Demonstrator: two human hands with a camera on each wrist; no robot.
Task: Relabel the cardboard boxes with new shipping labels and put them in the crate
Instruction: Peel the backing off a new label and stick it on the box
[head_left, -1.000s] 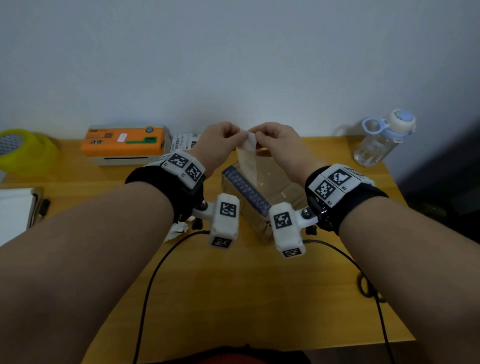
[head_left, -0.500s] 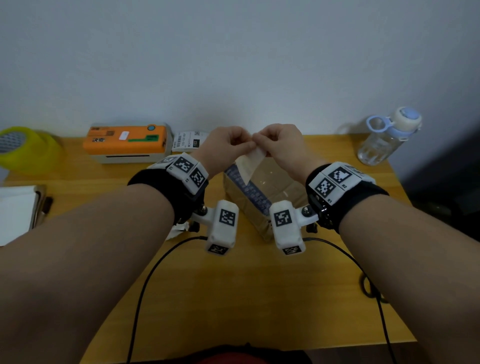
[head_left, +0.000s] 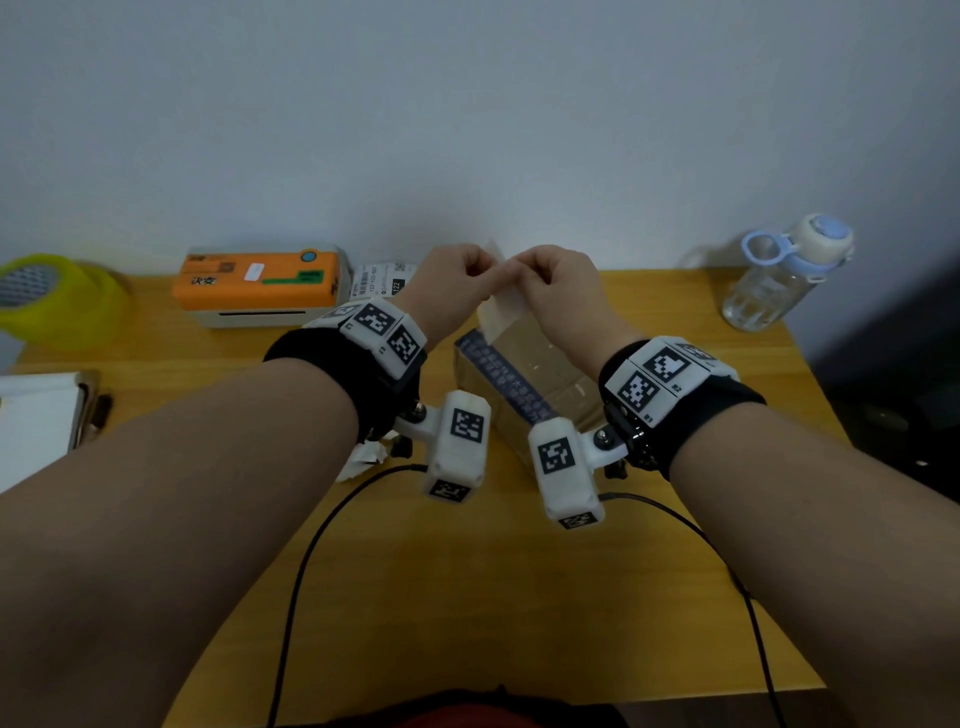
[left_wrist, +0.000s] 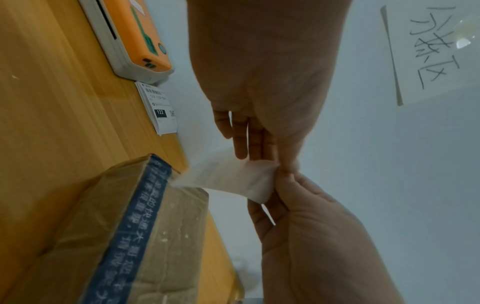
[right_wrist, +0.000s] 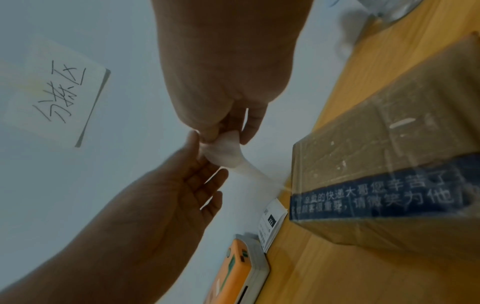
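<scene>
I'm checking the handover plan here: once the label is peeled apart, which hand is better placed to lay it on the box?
Probably the right hand. Both hands pinch the label, but the right hangs over the cardboard box, while the left hand sits beside its left edge.

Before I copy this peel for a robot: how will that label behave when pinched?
Probably floppy: the label sags and curves between left hand and right hand. Likely very light, since fingertips alone carry it. Possibly sticky if its backing is separating; unclear.
</scene>
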